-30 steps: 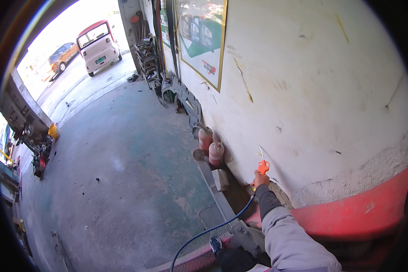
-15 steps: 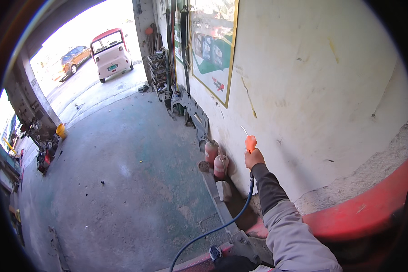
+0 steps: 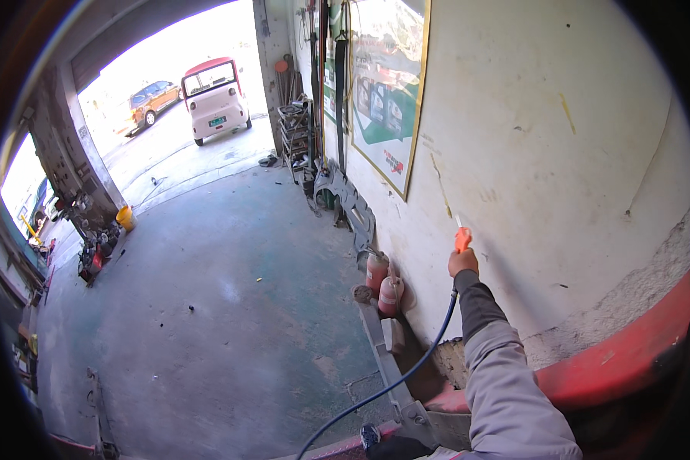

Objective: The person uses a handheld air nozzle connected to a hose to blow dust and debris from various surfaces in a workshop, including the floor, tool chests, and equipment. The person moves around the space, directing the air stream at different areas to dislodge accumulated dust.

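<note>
My right hand (image 3: 463,263) is stretched out ahead, closed around an orange air blow gun (image 3: 463,239). A short thin nozzle (image 3: 459,221) sticks up from the gun, in front of the pale wall. From below the hand a dark blue air hose (image 3: 410,373) bends down and left to the lower edge. The sleeve over this arm is grey with a dark cuff. My left hand is outside the picture.
Two red fire extinguishers (image 3: 389,297) stand at the wall's foot. A curved red panel (image 3: 629,341) lies at lower right. Grey car parts (image 3: 353,211) lean below a gold-framed poster (image 3: 387,100). A yellow bucket (image 3: 126,218) stands by the doorway; a small white-and-red vehicle (image 3: 217,107) is outside.
The whole scene has shifted right and slightly down in the picture. My right hand and the blow gun also appear farther right, and the nozzle shows shorter. The grip is unchanged.
</note>
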{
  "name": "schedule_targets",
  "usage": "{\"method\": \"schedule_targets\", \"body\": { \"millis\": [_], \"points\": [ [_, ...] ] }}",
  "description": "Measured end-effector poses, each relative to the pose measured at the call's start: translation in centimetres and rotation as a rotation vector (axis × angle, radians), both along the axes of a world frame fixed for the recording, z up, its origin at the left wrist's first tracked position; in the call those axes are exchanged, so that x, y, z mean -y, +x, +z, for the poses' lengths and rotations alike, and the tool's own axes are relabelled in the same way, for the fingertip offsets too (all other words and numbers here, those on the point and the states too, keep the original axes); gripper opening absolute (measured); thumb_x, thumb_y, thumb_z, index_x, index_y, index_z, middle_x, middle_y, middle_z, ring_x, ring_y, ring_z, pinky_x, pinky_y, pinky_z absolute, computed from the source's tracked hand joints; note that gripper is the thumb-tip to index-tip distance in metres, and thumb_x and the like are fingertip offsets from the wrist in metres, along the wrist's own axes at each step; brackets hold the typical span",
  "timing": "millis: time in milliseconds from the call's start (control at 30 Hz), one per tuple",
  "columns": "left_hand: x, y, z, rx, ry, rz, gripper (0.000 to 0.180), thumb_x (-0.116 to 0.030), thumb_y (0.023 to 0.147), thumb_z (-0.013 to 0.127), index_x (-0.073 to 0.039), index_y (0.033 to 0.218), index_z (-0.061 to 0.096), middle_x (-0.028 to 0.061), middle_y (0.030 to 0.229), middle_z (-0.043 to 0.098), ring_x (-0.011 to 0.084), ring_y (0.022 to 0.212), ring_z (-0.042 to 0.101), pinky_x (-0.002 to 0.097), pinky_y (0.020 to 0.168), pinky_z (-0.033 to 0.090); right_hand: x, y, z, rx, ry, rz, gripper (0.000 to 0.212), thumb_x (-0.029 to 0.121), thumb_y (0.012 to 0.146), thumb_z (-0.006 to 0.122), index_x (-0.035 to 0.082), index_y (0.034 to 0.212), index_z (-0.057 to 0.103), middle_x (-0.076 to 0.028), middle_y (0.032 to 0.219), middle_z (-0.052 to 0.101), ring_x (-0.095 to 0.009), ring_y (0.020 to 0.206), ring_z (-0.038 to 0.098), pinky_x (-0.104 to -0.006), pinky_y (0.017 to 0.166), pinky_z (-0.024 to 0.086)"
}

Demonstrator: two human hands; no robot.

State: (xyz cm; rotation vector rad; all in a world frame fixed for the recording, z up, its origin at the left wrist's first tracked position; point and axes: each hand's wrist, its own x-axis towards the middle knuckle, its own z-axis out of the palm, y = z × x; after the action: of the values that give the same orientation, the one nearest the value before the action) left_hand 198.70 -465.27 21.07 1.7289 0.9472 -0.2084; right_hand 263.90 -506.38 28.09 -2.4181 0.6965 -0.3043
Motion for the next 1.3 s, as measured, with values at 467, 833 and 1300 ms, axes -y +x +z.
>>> {"method": "schedule_targets", "body": {
  "millis": [467, 833, 1300],
  "points": [
    [-0.7, -1.3, 0.4, -0.012, 0.139, 0.092, 0.039, -0.038, 0.095, 0.058, -0.003, 0.078, 0.064, 0.0076, 0.061, 0.06, 0.0194, 0.054, 0.056, 0.0356, 0.054, 0.045, 0.7, -17.7, -22.4, -0.233, 0.542, -0.252, 0.032, 0.019, 0.089, 0.052, -0.01, 0.102, 0.059, -0.02, 0.072, 0.068, -0.032, 0.062, 0.069, -0.0395, 0.054, 0.055],
    [-6.9, -11.1, -2.9, -0.002, 0.115, 0.215, 0.035, -0.034, 0.096, 0.056, -0.003, 0.083, 0.064, 0.0059, 0.062, 0.059, 0.0173, 0.053, 0.054, 0.0339, 0.053, 0.044, -7.1, -34.5, -25.2, -0.426, 0.875, -0.156, 0.019, 0.019, 0.091, 0.059, 0.0, 0.089, 0.054, -0.009, 0.06, 0.054, -0.024, 0.044, 0.057, -0.0389, 0.044, 0.052],
    [-9.5, -24.7, -3.0, 0.173, 0.222, -0.083, 0.034, -0.035, 0.096, 0.056, -0.004, 0.084, 0.062, 0.0061, 0.066, 0.059, 0.0173, 0.06, 0.055, 0.0338, 0.057, 0.045, -6.6, -30.0, -0.3, -0.252, 0.174, 0.11, 0.039, 0.025, 0.089, 0.053, -0.006, 0.113, 0.057, -0.026, 0.112, 0.065, -0.039, 0.107, 0.063, -0.0443, 0.09, 0.051]
  ]
}}
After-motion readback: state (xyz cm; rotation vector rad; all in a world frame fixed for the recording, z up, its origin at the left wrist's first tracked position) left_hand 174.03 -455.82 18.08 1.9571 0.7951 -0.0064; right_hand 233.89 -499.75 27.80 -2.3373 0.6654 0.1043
